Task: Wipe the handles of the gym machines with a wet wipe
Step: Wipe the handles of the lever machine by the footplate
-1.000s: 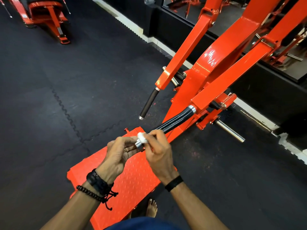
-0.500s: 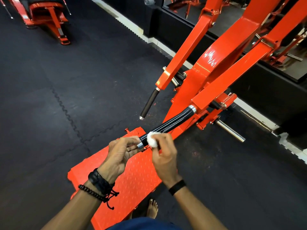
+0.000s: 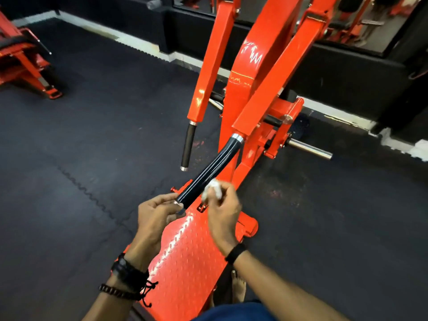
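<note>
Two hands: left hand (image 3: pixel 154 216) pinches the black handle (image 3: pixel 208 174) end; right hand (image 3: pixel 222 210) fingers grasp the wipe (image 3: pixel 212 188).

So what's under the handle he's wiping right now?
Under the near handle lie the orange tread plate and black floor mats. The right hand and wipe hide part.

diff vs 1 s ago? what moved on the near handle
The right hand slid the wet wipe from the capped end up along the near handle, toward the machine. The left hand still pinches the handle's end. The far handle remains untouched.
</note>
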